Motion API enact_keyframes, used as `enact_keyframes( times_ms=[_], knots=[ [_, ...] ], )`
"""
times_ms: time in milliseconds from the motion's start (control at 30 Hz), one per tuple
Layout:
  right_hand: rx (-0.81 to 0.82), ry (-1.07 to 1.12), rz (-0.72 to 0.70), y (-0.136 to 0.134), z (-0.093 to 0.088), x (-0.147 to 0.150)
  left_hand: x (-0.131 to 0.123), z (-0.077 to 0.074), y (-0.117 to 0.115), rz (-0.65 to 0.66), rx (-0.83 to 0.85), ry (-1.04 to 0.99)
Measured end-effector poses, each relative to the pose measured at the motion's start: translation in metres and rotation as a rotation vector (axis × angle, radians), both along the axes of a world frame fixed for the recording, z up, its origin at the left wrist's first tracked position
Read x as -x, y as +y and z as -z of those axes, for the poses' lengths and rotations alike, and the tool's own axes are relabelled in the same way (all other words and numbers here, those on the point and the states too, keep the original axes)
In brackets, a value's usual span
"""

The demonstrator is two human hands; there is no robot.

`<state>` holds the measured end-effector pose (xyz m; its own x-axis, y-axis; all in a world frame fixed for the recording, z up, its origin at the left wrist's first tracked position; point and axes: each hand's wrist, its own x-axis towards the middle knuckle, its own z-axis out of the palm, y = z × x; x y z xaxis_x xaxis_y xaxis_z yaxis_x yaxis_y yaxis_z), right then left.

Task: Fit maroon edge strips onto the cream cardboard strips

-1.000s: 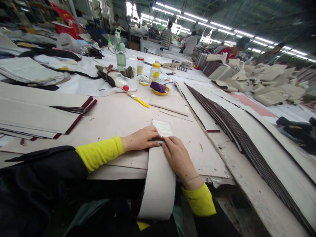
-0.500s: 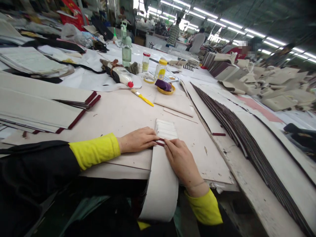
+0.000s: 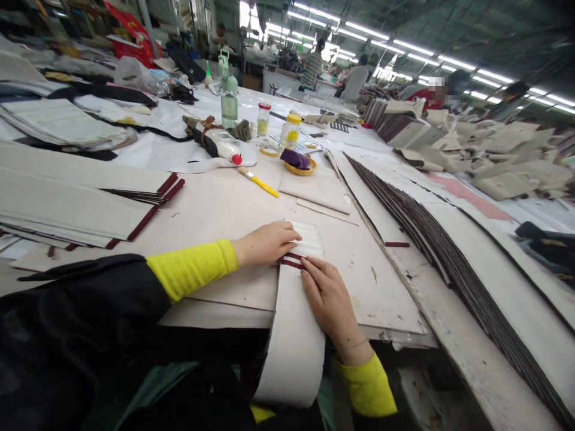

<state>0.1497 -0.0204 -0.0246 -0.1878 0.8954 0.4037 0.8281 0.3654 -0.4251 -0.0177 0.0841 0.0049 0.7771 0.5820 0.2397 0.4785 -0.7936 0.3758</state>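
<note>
A long beige strip (image 3: pixel 291 335) with a dark red edge lies on the table and hangs over the near edge toward my lap. My left hand (image 3: pixel 267 242) rests on a small stack of white pieces (image 3: pixel 309 242) just beyond the strip's end, fingers stretched flat and pressing down. My right hand (image 3: pixel 327 293) lies flat on the strip's right side, its fingertips at the dark red band (image 3: pixel 291 259). Both arms wear yellow cuffs under black sleeves.
Stacks of beige panels with dark red edges (image 3: pixel 76 203) lie at the left. A long fanned row of strips (image 3: pixel 431 239) runs along the right. Behind stand a yellow-handled brush (image 3: pixel 258 181), a yellow dish (image 3: pixel 300 167), jars (image 3: pixel 290 130) and bottles (image 3: pixel 229 102). Other people work far back.
My left hand slid forward onto the white stack. My right hand drew back a little along the strip, and more of the dark red band shows.
</note>
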Motion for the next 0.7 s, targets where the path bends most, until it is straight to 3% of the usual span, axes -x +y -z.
enact_keyframes(
  times_ms=[133, 233, 400, 700],
  knots=[
    [-0.005, 0.053, 0.0, -0.002, 0.006, -0.002, -0.022, 0.003, 0.004, 0.047, -0.168, 0.14],
    [-0.004, 0.074, -0.001, -0.002, 0.005, -0.003, -0.032, 0.006, 0.004, 0.069, -0.18, 0.148],
    [-0.002, 0.111, -0.005, -0.001, 0.005, -0.002, -0.045, 0.001, 0.01, -0.004, 0.022, 0.122],
    [-0.025, 0.182, -0.001, -0.004, 0.004, -0.001, -0.054, -0.027, 0.018, -0.024, 0.274, 0.402]
  ],
)
